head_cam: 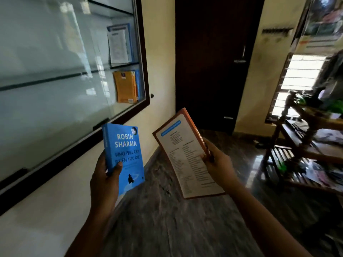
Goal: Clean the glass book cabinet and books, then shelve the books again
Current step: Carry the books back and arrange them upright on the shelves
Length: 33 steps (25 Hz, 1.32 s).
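The left hand (105, 180) grips a blue book (124, 156) by its spine edge, thumb across the front cover, the book upright, its top tipped slightly left. The right hand (218, 166) pinches an orange-edged book (185, 156) at its spine, long axis slanting up-left. Both are held below the glass cabinet (70, 71), whose shelves hold other books (126, 86).

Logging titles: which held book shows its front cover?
The blue Robin Sharma book in the left hand; the orange-edged book in the right hand shows its back.
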Each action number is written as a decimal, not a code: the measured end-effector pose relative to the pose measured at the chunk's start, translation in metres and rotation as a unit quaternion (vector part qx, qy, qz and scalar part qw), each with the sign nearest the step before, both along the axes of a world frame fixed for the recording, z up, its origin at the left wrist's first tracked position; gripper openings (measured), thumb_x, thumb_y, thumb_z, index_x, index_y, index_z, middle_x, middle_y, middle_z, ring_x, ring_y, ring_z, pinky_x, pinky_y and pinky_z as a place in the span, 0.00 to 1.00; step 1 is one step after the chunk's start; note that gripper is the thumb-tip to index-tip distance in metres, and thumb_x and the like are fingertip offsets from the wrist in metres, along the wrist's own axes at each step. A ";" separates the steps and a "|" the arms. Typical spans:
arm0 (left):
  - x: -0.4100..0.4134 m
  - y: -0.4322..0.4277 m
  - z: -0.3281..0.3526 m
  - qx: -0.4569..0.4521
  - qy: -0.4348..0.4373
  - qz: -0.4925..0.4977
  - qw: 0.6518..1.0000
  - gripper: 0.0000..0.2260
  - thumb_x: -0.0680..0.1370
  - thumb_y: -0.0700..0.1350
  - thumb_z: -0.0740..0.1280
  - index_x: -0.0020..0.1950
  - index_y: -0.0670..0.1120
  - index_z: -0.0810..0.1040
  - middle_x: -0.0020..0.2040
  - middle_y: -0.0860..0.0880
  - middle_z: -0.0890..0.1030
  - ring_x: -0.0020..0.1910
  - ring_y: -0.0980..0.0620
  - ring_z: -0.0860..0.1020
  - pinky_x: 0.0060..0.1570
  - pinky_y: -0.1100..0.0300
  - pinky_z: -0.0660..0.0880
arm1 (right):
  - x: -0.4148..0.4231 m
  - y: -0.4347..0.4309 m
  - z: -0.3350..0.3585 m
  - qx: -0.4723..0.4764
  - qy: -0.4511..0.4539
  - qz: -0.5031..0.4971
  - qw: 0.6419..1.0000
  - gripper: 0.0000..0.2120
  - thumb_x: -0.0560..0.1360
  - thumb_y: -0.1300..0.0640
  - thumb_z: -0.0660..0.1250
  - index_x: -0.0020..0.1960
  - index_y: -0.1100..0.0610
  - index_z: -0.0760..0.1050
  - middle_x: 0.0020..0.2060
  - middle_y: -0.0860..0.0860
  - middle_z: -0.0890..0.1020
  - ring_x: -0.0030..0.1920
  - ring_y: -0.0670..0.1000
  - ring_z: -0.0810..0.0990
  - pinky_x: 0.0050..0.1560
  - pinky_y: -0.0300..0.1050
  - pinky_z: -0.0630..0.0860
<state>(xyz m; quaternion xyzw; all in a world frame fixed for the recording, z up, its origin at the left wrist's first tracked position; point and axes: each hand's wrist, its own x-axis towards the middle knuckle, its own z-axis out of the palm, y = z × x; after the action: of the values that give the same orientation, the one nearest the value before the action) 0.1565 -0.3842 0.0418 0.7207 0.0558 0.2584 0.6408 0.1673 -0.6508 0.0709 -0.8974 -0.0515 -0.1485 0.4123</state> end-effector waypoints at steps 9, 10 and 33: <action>0.243 -0.052 0.048 -0.020 -0.093 0.125 0.988 0.25 0.78 0.36 0.64 0.73 0.50 0.64 0.66 0.47 0.74 0.62 0.46 0.74 0.55 0.47 0.75 | 0.302 -0.023 0.049 0.090 -0.077 0.119 0.986 0.18 0.78 0.59 0.61 0.62 0.42 0.62 0.41 0.38 0.73 0.41 0.37 0.76 0.38 0.30 0.73; 0.265 -0.054 0.058 -0.011 -0.099 0.142 0.985 0.25 0.78 0.36 0.64 0.73 0.49 0.64 0.65 0.47 0.73 0.62 0.47 0.74 0.53 0.49 0.75 | 0.333 -0.017 0.057 0.106 -0.082 0.143 0.981 0.17 0.78 0.59 0.61 0.60 0.42 0.63 0.41 0.39 0.74 0.42 0.38 0.77 0.38 0.31 0.73; 0.727 0.055 0.257 0.183 -0.216 0.406 0.869 0.26 0.79 0.36 0.61 0.75 0.47 0.58 0.69 0.42 0.70 0.65 0.43 0.72 0.52 0.52 0.75 | 0.850 0.286 0.226 0.389 -0.096 0.326 0.856 0.18 0.79 0.62 0.58 0.68 0.55 0.67 0.61 0.54 0.75 0.61 0.54 0.74 0.59 0.51 0.75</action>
<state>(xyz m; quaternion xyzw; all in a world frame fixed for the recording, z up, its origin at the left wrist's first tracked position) 0.8838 -0.3293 0.2990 0.6650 0.1556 0.6507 0.3320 1.0171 -0.3649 0.2971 -0.5770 -0.3183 -0.0989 0.7456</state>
